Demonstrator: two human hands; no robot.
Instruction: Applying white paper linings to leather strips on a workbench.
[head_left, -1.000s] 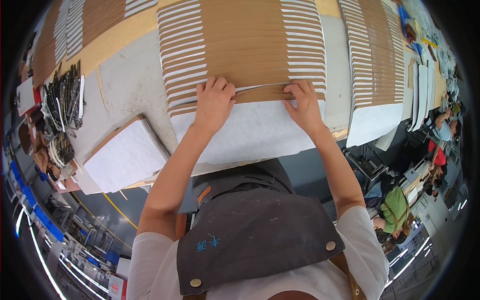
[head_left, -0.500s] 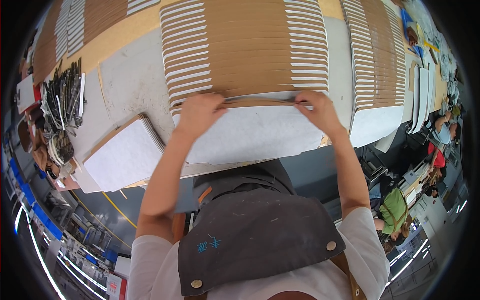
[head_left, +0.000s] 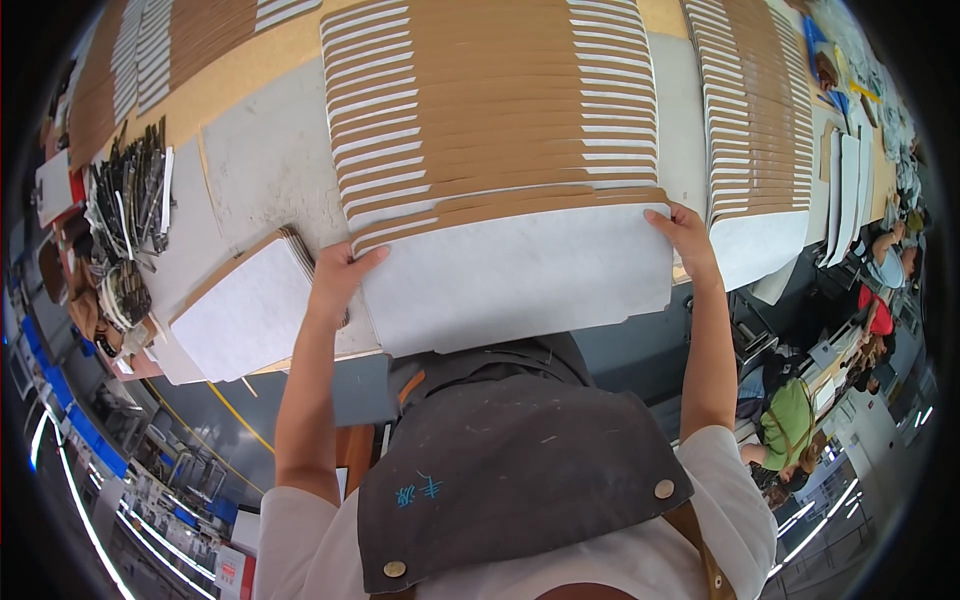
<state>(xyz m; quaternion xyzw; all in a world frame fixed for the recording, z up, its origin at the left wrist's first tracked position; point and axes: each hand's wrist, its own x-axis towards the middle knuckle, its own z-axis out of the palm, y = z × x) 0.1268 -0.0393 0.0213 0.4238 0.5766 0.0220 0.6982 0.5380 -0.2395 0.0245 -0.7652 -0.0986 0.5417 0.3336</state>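
Note:
Several white-faced panels (head_left: 515,268) with brown upper edges lie together at the table's front. My left hand (head_left: 338,280) grips their upper left corner, thumb on the white face. At the upper right corner my right hand (head_left: 688,240) does the same, with its thumb on top and its fingers mostly hidden behind. The lower edge of these panels reaches past the table toward my apron. Right behind them lies a long fanned row of brown panels (head_left: 500,100) with white side bands, overlapping one another.
Left of my left hand sits a small stack of white panels (head_left: 245,305). Dark strips (head_left: 130,200) are heaped farther left. Another fanned row (head_left: 755,120) lies to the right, with loose white pieces (head_left: 843,195) beyond. A person in green (head_left: 788,425) is at the lower right.
Both hands have moved apart, from the panels' top edge out to the side corners. The front panels have come nearer to me and slightly right, away from the fanned row.

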